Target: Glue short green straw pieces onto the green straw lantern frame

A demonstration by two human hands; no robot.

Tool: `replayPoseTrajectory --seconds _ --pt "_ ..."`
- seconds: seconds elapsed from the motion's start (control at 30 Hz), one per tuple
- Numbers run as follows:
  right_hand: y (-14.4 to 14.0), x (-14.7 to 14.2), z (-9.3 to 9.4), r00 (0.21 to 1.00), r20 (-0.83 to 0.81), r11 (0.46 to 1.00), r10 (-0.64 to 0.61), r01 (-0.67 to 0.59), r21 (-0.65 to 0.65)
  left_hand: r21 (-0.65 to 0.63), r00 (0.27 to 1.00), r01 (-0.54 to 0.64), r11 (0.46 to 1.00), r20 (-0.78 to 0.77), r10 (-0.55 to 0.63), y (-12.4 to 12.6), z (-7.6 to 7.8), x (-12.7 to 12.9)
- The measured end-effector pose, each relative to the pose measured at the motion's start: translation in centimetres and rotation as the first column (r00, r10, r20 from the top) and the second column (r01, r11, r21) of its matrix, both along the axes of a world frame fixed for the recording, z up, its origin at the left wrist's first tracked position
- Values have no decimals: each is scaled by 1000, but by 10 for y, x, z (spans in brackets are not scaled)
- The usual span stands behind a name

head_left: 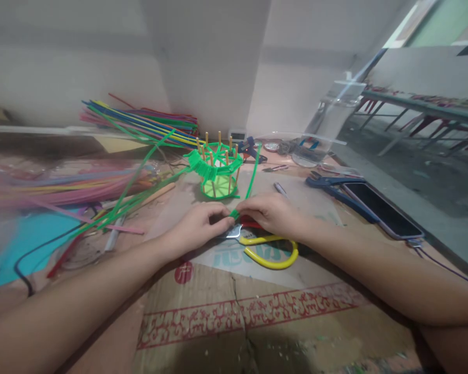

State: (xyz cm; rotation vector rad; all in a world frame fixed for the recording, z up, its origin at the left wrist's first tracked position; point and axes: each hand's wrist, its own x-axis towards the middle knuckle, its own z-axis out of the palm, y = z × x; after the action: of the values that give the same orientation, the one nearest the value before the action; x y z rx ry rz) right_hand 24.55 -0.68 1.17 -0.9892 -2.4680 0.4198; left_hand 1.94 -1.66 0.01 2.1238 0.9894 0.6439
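Both hands meet just in front of the green woven basket [217, 169], taken here as the reference point. Left hand [197, 228]: fingers curled narrow, thumb and fingertips pinched on the near end of a green strip [250, 181]. Right hand [271, 213]: fingers bent and closed, gripping the same strip end from the other side; the two hands touch at the pinch. The strip rises from the pinch and runs up along the basket's right side.

The basket stands upright on flattened cardboard [237, 306], with wooden sticks poking up from its rim and green strips woven around them.

Yellow-handled scissors [267, 252] lie on the cardboard nearer the camera than the basket, partly under both hands; whether the blades are open cannot be told. Left of the basket and behind it lies a bundle of coloured strips [140, 122]. To the basket's right, well apart, a phone [382, 210] lies flat beside blue pliers [327, 182]. Behind and right of the basket stands a clear container [329, 124].
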Motion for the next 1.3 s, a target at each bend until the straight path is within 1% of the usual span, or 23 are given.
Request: replayPoseTrajectory --seconds 0.07,0.13,0.2,0.27,0.33,0.4,0.5,0.57,0.63,0.7,0.8,0.9,0.93,1.0,1.1,1.17,1.23,1.3 --pt "-3 -1 2 999 -40 1000 -8 8 -1 -12 1000 -2 1000 2 2 0 0 0" --pt "-7 -3 6 982 -174 997 -77 72 -34 -34 999 -37 999 33 38 0 1 0" --pt "-11 -5 12 939 -291 982 -182 159 -99 -28 994 -83 996 75 85 -2 5 0" --pt "-13 -9 16 914 -316 960 -255 200 -196 13 986 -122 992 113 120 -5 9 0" --pt "-13 -12 16 911 -313 932 -266 161 -325 53 983 -140 989 129 133 -7 13 1" --pt "-13 -16 13 888 -365 885 -280 91 -457 63 984 -137 989 120 128 -9 14 3" --pt "-14 -19 5 808 -472 787 -353 -16 -616 41 989 -109 993 107 104 -10 13 5" --pt "-14 -20 1 760 -510 739 -403 -58 -671 24 988 -99 995 122 95 -10 12 6" --pt "-15 -20 -1 733 -526 724 -430 -68 -687 12 985 -100 995 145 98 -10 11 6" --pt "-14 -20 -2 719 -539 731 -438 -65 -680 4 981 -110 994 162 108 -10 11 6" --pt "-14 -20 -2 738 -533 743 -413 -66 -667 0 980 -125 992 157 123 -10 12 6" --pt "-14 -21 -2 757 -522 739 -394 -77 -669 -15 982 -133 991 131 134 -11 13 7" --pt "-13 -21 -2 746 -531 736 -401 -82 -672 -24 982 -140 990 125 142 -10 13 7" --pt "-13 -21 -2 697 -570 728 -435 -99 -678 -25 979 -173 985 102 174 -9 12 7" --pt "-12 -20 -3 631 -609 692 -480 -153 -705 29 975 -221 975 17 220 -6 8 6" --pt "-12 -20 -3 615 -621 671 -486 -193 -716 68 965 -261 963 2 262 -4 5 5" --pt "-13 -21 -3 610 -636 671 -472 -220 -708 92 951 -308 947 55 304 -4 3 4" --pt "-12 -21 -3 609 -652 685 -453 -230 -691 139 952 -299 944 116 284 -5 2 3"
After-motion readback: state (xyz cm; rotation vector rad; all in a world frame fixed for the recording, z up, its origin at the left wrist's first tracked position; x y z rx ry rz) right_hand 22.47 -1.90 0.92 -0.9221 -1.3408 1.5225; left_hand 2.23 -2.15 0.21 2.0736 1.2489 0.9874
